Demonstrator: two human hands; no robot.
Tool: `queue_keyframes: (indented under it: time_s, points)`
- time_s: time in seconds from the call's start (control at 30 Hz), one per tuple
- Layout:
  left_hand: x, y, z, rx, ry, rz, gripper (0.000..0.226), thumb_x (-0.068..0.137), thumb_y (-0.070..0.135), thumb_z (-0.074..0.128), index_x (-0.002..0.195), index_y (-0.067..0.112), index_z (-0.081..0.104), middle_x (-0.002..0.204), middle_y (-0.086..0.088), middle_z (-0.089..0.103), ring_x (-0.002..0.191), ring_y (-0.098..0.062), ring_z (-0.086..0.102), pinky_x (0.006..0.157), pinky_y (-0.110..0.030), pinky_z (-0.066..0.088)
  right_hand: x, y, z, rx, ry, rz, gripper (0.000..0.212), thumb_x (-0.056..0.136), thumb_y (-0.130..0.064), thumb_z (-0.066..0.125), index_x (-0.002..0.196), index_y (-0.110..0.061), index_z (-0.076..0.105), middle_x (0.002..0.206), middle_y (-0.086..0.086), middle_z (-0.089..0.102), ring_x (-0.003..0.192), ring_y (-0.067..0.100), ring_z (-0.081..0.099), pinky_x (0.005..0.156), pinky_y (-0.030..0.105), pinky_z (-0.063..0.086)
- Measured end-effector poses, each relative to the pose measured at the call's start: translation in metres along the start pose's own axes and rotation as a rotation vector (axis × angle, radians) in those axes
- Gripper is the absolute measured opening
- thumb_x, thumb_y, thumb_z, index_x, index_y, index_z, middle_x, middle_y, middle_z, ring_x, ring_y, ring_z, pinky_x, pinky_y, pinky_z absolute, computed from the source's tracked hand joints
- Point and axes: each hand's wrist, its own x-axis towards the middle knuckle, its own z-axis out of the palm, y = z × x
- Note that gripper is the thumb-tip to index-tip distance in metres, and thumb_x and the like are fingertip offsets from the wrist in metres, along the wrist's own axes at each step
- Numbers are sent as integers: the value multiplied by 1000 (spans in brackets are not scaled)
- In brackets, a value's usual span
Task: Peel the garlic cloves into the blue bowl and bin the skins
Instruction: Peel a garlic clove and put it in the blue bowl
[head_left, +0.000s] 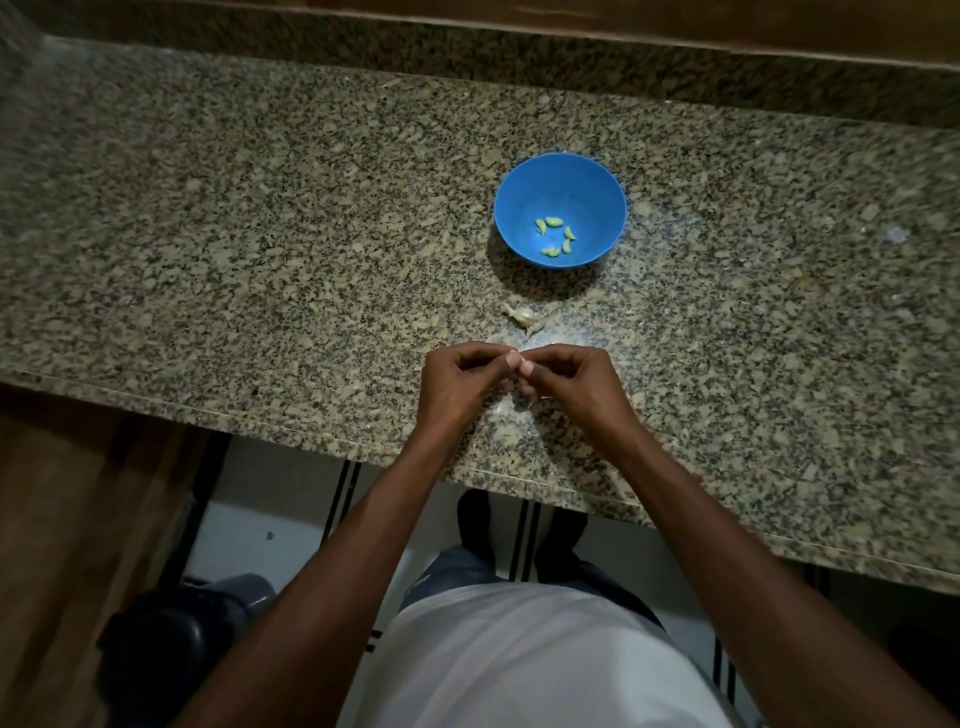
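While both hands meet thumb to thumb above the counter (260, 234), left hand (457, 382) and right hand (569, 379) curl, pinching something hidden; the bowl (524, 182) holds five peeled cloves (555, 237).

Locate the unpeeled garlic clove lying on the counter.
The unpeeled pale garlic clove lies on the speckled granite counter, between the round blue plastic bowl and both hands.

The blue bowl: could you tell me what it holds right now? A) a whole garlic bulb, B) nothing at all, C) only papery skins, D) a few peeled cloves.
D: the blue bowl holds a few small peeled cloves, scattered loosely across its bottom.
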Motion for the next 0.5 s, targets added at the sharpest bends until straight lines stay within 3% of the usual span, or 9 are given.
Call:
queue_keyframes:
  time_s: [0.1, 0.23, 0.5]
  points:
    - [1, -1, -1, 1, -36, -16, 16, 84, 10, 85, 99, 7, 81, 94, -3, 81, 92, -16, 78, 79, -25, 61, 4, -1, -1, -163, 28, -24, 11, 96, -16, 77, 100, -6, 81, 83, 7, 81, 78, 27, 79, 76, 41, 65]
    - [2, -4, -4, 2, -62, -1, 13, 83, 7, 85, 95, 13, 81, 95, -1, 81, 94, -15, 77, 83, -28, 61, 5, -10, -2, -298, 22, -23, 9, 97, -11, 74, 95, -6, 81, 75, 4, 79, 69, 21, 78, 71, 38, 66]
    - [3, -11, -7, -1, -100, 65, 14, 83, 5, 84, 97, 7, 81, 97, -6, 81, 98, -22, 77, 91, -38, 61, 8, -13, -7, 6, -57, 286, 8, 93, -3, 76, 98, 2, 80, 84, 14, 80, 71, 15, 74, 65, 24, 61]
